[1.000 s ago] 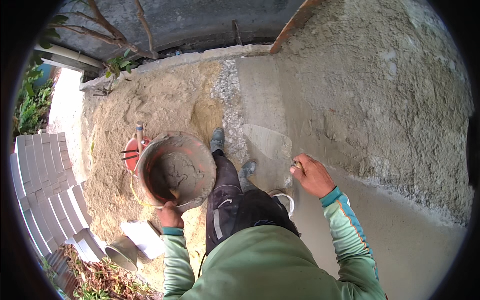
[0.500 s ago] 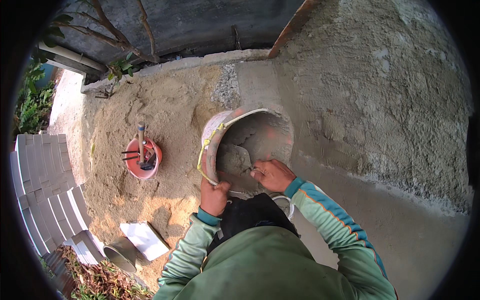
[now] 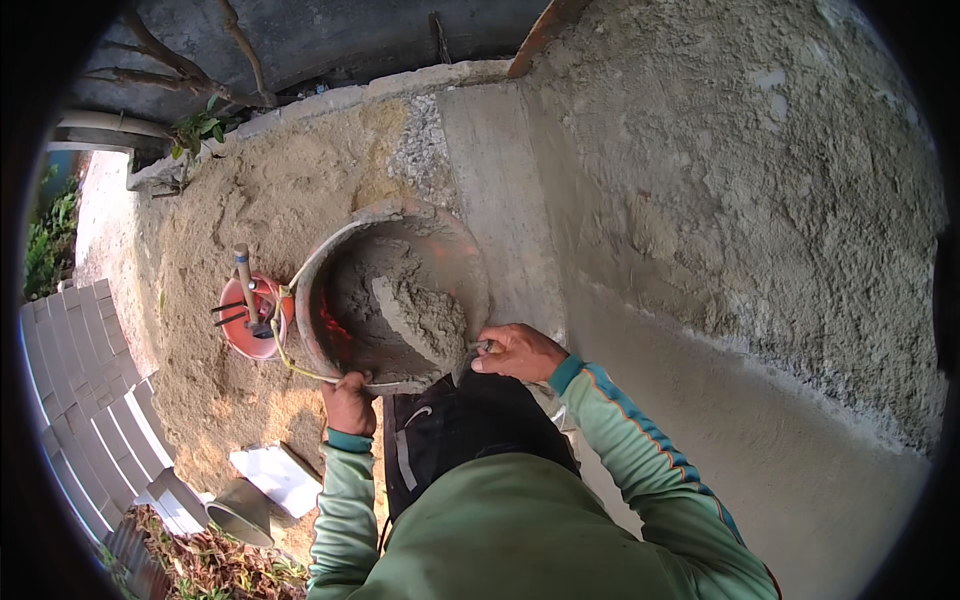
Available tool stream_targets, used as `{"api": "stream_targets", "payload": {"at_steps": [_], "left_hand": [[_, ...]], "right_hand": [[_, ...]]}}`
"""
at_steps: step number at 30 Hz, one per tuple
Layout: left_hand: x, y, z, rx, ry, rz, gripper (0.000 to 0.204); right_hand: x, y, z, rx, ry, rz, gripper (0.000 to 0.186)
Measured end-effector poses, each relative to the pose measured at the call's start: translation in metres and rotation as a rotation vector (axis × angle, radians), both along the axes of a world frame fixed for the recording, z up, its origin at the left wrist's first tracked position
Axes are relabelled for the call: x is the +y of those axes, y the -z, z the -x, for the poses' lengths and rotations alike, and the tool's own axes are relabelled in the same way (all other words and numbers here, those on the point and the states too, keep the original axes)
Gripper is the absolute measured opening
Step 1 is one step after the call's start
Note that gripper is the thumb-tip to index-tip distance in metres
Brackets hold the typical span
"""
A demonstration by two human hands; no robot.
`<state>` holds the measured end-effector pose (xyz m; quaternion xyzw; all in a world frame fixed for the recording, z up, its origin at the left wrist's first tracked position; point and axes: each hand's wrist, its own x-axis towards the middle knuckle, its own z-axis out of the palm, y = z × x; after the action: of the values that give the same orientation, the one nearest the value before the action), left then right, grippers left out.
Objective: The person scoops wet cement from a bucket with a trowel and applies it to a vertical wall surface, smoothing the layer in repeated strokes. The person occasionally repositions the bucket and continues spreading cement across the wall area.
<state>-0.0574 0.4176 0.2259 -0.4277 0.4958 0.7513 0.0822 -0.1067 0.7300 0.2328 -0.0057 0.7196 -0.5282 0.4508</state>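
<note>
A large bucket (image 3: 478, 265) with a mortar-smeared rim stands in front of me, wet grey mortar inside. My left hand (image 3: 350, 405) grips its near-left rim, close to where the yellowish handle (image 3: 305, 371) comes down. In my right hand (image 3: 522, 354), at the near-right rim, is the grip of a trowel (image 3: 482, 346). A thick heap of mortar (image 3: 425, 312) covers most of the trowel's blade over the bucket's opening; whether the blade still touches the mortar below, I cannot tell.
Left of the bucket, a small pink bucket (image 3: 240, 335) holding a hammer (image 3: 245, 275) and other tools sits on sand (image 3: 215, 405). A white board (image 3: 280, 478) and a grey pot-like container (image 3: 240, 512) lie nearer. Rough plastered wall (image 3: 740, 190) rises at right; stacked grey blocks (image 3: 80, 345) are far left.
The large bucket has shifted left and tipped upright from its lean to the right. My right hand has drawn back to the rim, and the trowel now carries a heap of mortar.
</note>
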Motion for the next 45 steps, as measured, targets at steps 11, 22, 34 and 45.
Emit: {"api": "stream_targets", "payload": {"at_steps": [11,22,34,45], "left_hand": [[-0.168,-0.008,-0.127,-0.208,-0.184,0.352,0.015],[-0.173,0.027,-0.144,-0.265,-0.507,-0.227,0.034],[-0.084,-0.010,-0.070,-0.302,-0.445,-0.081,0.048],[-0.027,0.026,-0.033,-0.258,-0.408,-0.230,0.057]], "right_hand": [[0.238,0.095,-0.031,-0.239,1.160,-0.126,0.017],[0.218,0.083,-0.096,-0.190,1.158,-0.417,0.012],[0.250,0.389,-0.029,-0.178,0.865,-0.999,0.033],[0.434,0.390,-0.228,0.407,0.424,-1.356,0.029]]}}
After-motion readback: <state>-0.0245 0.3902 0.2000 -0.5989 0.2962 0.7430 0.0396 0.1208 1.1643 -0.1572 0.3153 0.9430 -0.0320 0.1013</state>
